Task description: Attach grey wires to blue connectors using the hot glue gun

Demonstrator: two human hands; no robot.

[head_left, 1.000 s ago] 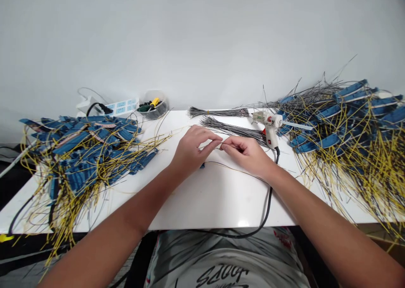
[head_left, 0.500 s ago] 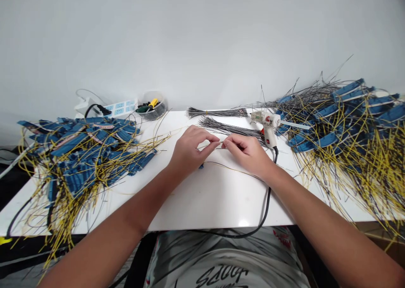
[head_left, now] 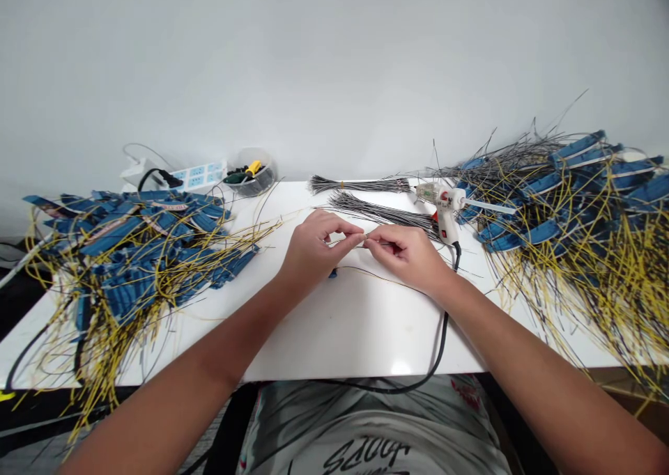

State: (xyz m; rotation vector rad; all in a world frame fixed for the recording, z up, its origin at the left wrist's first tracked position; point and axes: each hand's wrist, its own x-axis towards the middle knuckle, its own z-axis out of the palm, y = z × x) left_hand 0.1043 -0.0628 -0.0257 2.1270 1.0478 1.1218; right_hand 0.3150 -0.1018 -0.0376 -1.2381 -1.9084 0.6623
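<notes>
My left hand [head_left: 323, 246] and my right hand [head_left: 405, 255] meet fingertip to fingertip above the middle of the white table [head_left: 334, 336]. Each is closed in a pinch on thin wire, its ends hidden between the fingers. A thin dark-and-yellow wire [head_left: 373, 273] trails on the table below them, running under my right hand. By my left palm a small blue piece [head_left: 333, 274] shows, mostly covered. Just beyond the hands lies a bundle of grey wires [head_left: 387, 210], and a second tied bundle [head_left: 360, 185] is behind it.
A white glue gun [head_left: 447, 210] with a glue stick stands right of the bundles, its black cord [head_left: 443, 336] curving to the front edge. Piles of blue pieces with yellow and black wires lie left [head_left: 130, 252] and right [head_left: 575, 231]. A clear tub [head_left: 251, 175] and power strip [head_left: 201, 175] sit at back left.
My right hand has shifted slightly left, and its fingertips now touch those of my left hand. The small gap between them has closed.
</notes>
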